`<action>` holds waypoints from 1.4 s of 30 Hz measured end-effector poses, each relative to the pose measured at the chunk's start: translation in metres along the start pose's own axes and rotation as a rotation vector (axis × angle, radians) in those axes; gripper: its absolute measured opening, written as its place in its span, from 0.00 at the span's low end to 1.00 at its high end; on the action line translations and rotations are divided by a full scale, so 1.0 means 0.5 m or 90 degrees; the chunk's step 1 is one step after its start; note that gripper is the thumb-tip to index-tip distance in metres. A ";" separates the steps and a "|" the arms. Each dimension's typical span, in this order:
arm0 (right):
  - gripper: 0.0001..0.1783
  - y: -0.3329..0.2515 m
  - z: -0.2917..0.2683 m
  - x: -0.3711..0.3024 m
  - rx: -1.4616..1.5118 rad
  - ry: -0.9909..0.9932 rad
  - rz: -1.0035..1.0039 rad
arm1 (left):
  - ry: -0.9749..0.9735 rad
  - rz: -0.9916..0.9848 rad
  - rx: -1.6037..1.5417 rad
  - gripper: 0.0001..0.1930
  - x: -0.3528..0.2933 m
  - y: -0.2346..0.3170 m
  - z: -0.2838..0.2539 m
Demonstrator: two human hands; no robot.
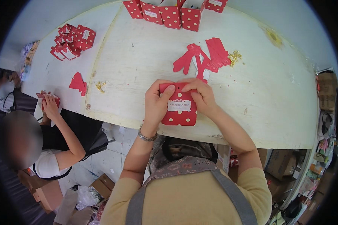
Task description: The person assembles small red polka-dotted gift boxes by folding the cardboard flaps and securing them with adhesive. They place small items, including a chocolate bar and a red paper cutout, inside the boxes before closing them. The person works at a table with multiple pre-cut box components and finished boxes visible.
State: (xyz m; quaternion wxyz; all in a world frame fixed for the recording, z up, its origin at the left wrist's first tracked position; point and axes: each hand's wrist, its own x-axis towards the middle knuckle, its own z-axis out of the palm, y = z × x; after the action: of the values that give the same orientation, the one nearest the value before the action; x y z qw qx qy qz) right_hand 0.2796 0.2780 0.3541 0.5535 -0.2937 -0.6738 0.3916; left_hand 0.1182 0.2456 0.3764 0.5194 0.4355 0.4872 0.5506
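Note:
Near the table's front edge I hold a red gift bag (179,119) with cream dots and a white label. Its plain red top flap has a small dark hole. My left hand (157,99) grips the top left of the bag, thumb laid over the flap. At the top right, my right hand (202,95) pinches the flap's edge between thumb and fingers. Just beyond the hands lie red ribbon-like paper strips (183,63), a stack of red scalloped-end strips (217,52), and a small pile of gold fasteners (234,58).
Several dotted red bags (171,17) stand at the table's far edge. More finished-looking bags (73,40) are heaped at far left, near red strips (78,83) and gold fasteners (100,86). A co-worker (50,107) handles a red bag at left. Cardboard boxes (283,163) sit under the table.

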 end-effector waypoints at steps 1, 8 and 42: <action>0.09 -0.022 0.018 0.004 0.025 0.061 0.018 | 0.007 0.016 0.018 0.08 -0.002 -0.001 -0.001; 0.18 -0.072 -0.028 -0.014 -0.025 -0.093 0.389 | -0.019 0.036 -0.031 0.09 -0.015 0.002 -0.012; 0.14 0.022 -0.118 0.062 -0.488 -0.051 0.494 | 0.059 0.130 0.074 0.09 -0.015 -0.001 -0.060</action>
State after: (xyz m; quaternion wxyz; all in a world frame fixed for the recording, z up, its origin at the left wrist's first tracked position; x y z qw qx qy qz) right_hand 0.3303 0.3214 0.3656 0.1959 -0.6863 -0.6310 0.3041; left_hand 0.0895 0.2358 0.3717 0.4115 0.4863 0.4949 0.5910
